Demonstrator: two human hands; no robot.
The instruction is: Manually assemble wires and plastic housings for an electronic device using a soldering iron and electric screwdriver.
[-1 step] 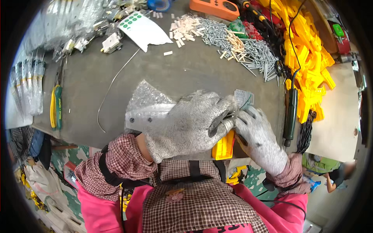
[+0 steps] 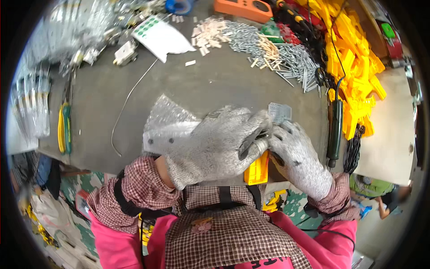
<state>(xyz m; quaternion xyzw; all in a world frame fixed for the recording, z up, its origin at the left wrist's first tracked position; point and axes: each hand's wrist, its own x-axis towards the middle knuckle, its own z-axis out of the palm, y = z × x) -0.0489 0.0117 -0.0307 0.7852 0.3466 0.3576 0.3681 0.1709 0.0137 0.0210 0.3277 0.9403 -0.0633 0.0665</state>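
My grey table [image 2: 179,85] carried a clear bubble-wrap bag [image 2: 168,115] near its front edge, a thin wire [image 2: 113,134] curving to the bag's left and, farther left, a tool with yellow-and-green handles [image 2: 61,127]. Across the far side lay a white sheet with green dots [image 2: 169,41], a scatter of small pale pieces [image 2: 209,32], a heap of silver metal pins [image 2: 244,41] and an orange device [image 2: 239,9].

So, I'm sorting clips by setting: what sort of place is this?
Probably an assembly workshop: the workbench holds pliers, heaped yellow plastic parts and a pile of what look like screws.
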